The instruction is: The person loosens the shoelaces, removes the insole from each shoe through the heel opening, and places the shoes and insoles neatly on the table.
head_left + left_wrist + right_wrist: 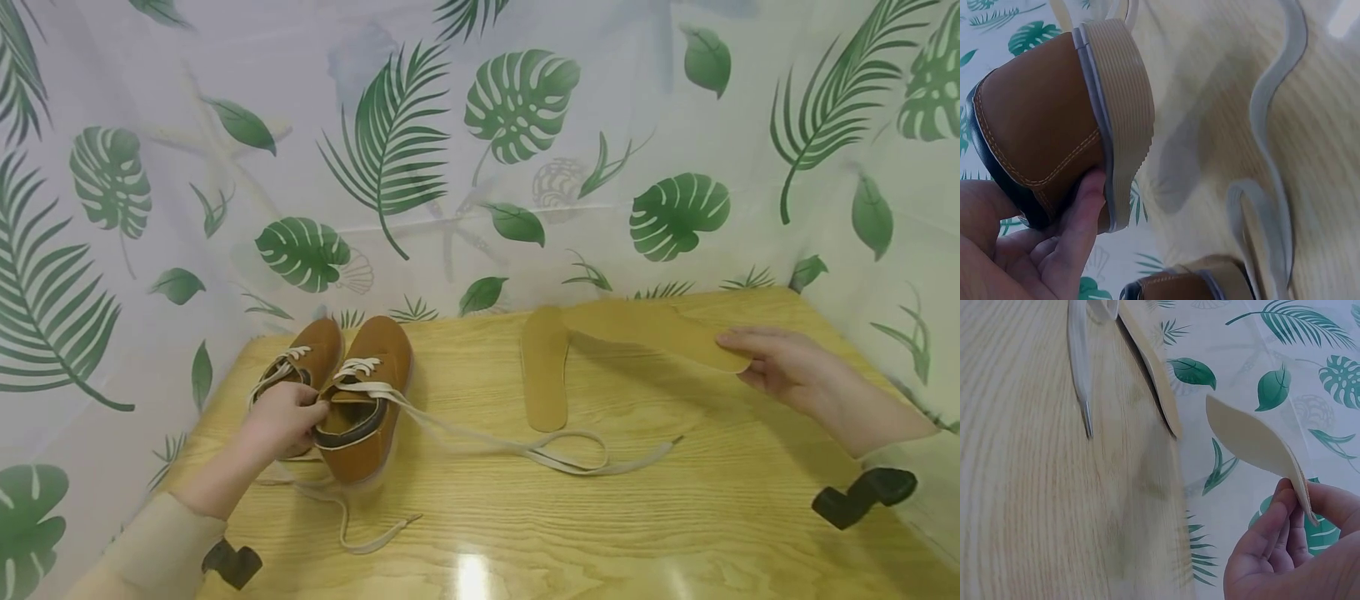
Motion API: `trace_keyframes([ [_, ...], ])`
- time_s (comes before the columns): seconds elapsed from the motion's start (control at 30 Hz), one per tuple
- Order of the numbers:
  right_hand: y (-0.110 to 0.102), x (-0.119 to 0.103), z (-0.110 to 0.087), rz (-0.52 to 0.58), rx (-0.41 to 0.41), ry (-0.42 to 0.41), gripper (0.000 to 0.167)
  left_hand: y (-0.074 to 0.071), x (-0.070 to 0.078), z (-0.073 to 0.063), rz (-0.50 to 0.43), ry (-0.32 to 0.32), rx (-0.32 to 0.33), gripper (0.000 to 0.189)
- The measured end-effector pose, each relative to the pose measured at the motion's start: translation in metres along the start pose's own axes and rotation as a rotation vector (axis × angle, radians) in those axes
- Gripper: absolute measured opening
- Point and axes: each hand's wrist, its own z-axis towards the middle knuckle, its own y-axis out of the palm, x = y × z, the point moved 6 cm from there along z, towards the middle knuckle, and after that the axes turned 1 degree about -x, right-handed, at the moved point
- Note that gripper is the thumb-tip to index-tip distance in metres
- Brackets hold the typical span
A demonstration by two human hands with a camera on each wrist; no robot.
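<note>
My left hand (281,419) grips a brown lace-up shoe (386,348) by the side of its opening. The left wrist view shows the thumb on the outer side of this shoe (1038,112). A matching shoe (321,340) stands to its left, partly hidden by the hand. At the right, my right hand (787,367) pinches one end of a tan insole (637,325) and holds it above the table. Seen from the right wrist, this insole (1250,434) is thin and curved. A second insole (545,375) lies flat on the table between the hands.
Long pale laces trail from the shoes over the wooden table (600,533); one lace (592,467) loops near the middle, another (360,546) lies at the front left. A leaf-printed sheet (450,167) rises behind the table and along its sides.
</note>
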Motion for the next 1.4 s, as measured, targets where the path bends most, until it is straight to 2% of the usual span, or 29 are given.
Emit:
trace_keyframes([
  [0.17,0.0,0.004,0.002,0.012,-0.002,0.007,0.031,-0.009,-0.004,0.006,-0.042,-0.028,0.009,0.039],
  [0.3,0.002,0.009,0.003,0.017,-0.013,0.017,0.031,-0.011,-0.008,0.012,-0.089,-0.061,-0.011,0.039],
  [0.53,0.006,0.018,0.005,0.019,-0.038,0.033,0.031,-0.013,-0.013,0.024,-0.105,-0.072,-0.008,0.032],
  [0.83,0.008,0.028,0.008,0.044,-0.021,0.05,0.027,-0.01,-0.012,0.032,-0.052,-0.082,-0.012,0.031],
  [0.9,0.007,0.031,0.009,0.027,-0.017,0.044,0.013,-0.008,-0.012,0.034,-0.035,-0.087,-0.012,0.032],
  [0.93,0.007,0.032,0.009,0.012,-0.013,0.041,0.013,-0.007,-0.012,0.034,-0.02,-0.088,-0.012,0.032],
  [1.07,0.009,0.037,0.011,-0.051,0.005,0.039,0.072,-0.004,-0.014,0.039,-0.013,-0.087,-0.01,0.032],
  [1.13,0.012,0.04,0.011,-0.072,0.012,0.045,0.086,-0.004,-0.015,0.041,-0.014,-0.081,-0.01,0.033],
  [1.4,0.02,0.048,0.012,-0.146,0.014,0.053,0.088,0.001,-0.02,0.049,0.012,-0.071,-0.011,0.042],
])
